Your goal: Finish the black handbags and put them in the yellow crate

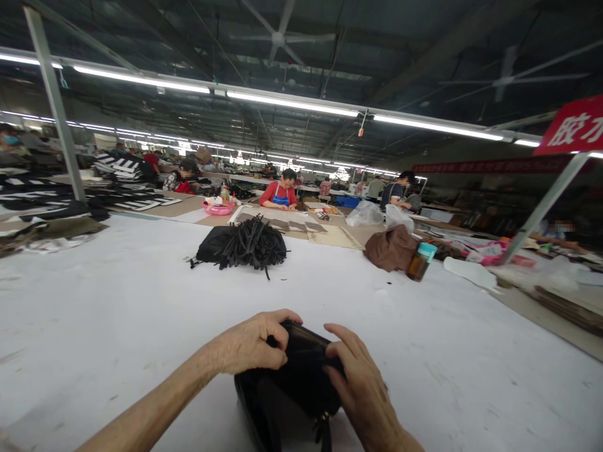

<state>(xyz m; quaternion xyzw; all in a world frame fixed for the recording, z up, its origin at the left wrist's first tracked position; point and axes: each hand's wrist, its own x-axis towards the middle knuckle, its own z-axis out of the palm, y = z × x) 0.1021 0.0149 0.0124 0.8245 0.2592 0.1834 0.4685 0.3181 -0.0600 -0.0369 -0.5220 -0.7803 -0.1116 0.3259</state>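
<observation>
A black bag [301,383] with a glossy surface stands on the white tabletop close to me, a small tassel and a gold-coloured fitting hanging from its lower right. My left hand [264,342] grips its upper left edge, thumb and fingers pinched together. On the right side of the bag, my right hand [360,383] has its thumb and fingers closed around the edge, the index finger stretched out above. Part of the bag's right side is hidden behind that hand. Farther up the table lies a pile of black fringed pieces [247,242].
At the far right of the white table [141,301] are a brown cloth bundle [391,247] and a jar with a turquoise lid [421,260]. Metal posts [54,103] rise at both sides. A person in red [279,194] works across the table, near a pink basket [218,207].
</observation>
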